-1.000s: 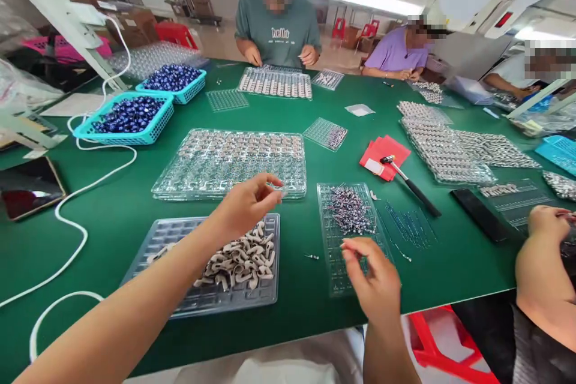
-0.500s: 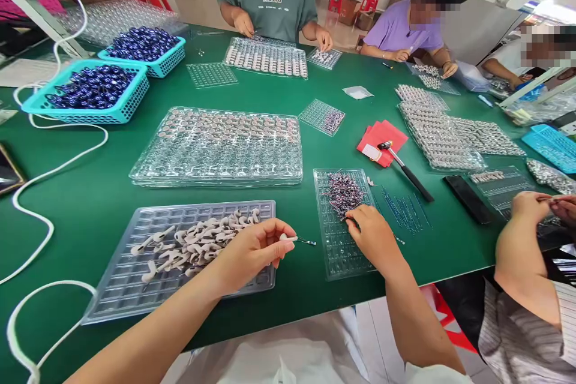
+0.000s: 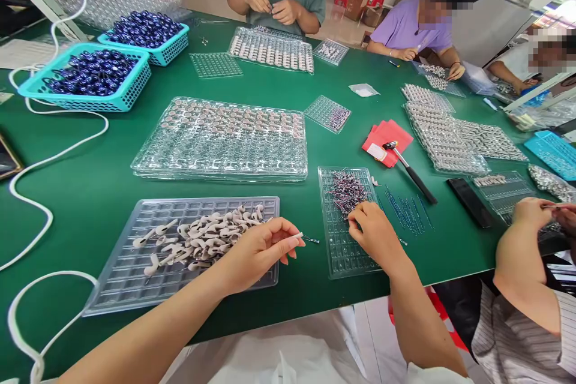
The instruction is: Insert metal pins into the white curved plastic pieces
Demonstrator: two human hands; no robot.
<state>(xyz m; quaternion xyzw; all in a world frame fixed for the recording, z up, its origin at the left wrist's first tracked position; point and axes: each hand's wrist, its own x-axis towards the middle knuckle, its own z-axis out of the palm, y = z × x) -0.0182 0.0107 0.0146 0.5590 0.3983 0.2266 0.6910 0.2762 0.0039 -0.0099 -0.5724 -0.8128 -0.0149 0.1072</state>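
My left hand [image 3: 265, 250] is closed in a pinch on a white earbud shell [image 3: 297, 236], with thin wires sticking out of its end to the right. Under and behind that hand, a pile of white earbud shells [image 3: 209, 239] lies on a translucent grey tray [image 3: 117, 282]. My right hand [image 3: 375, 233] reaches over a clear compartment tray [image 3: 348, 258], its fingertips closed at the lower edge of a heap of small wired parts [image 3: 347, 187]. What those fingertips hold, if anything, is too small to make out.
Clear stacked trays [image 3: 220, 159] stand ahead. Blue baskets [image 3: 130, 96] hold shiny dark-blue pieces. To the right lie a hammer [image 3: 411, 175], red packets [image 3: 400, 132], blue strips [image 3: 405, 210] and a black phone [image 3: 470, 203]. A co-worker's forearm [image 3: 519, 258] is at far right; others sit opposite.
The earbud shell has turned in my left fingers, so its narrow stem now shows. My right hand stays at the heap. The person opposite has brought both hands together. The view has shifted slightly.
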